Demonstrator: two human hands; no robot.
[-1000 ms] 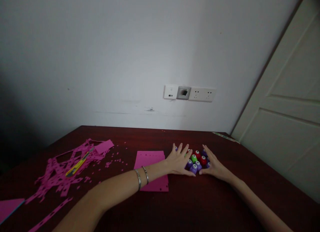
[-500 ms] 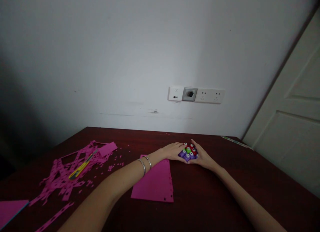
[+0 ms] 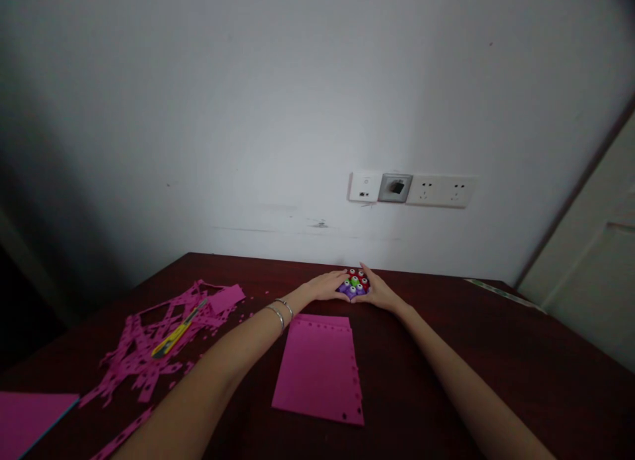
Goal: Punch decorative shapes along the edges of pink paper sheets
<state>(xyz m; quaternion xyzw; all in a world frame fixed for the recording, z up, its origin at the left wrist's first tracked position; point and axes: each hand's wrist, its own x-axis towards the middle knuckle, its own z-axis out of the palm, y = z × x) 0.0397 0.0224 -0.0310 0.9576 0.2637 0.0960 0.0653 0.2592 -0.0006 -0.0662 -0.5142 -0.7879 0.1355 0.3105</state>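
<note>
A tight cluster of small paper punches (image 3: 354, 282), red, green and purple with white round tops, stands on the dark red table near its back edge. My left hand (image 3: 326, 286), with two silver bracelets on the wrist, curves round the cluster's left side. From the right, my right hand (image 3: 380, 293) cups it the same way, and both thumbs meet at the front. Between my forearms, nearer me, lies a stack of pink sheets (image 3: 317, 374) with punched holes along the top and right edges.
On the left, a yellow utility knife (image 3: 173, 337) rests over a heap of punched pink strips (image 3: 126, 351) and scraps. Another pink sheet (image 3: 34, 414) lies at the near left. A ruler-like strip (image 3: 503, 294) lies by the right edge. Behind stands the wall with sockets (image 3: 441, 190).
Both hands have pushed the cluster of punches away from me and to the left, toward the table's back edge. The pink stack now shows whole, and the view has shifted slightly.
</note>
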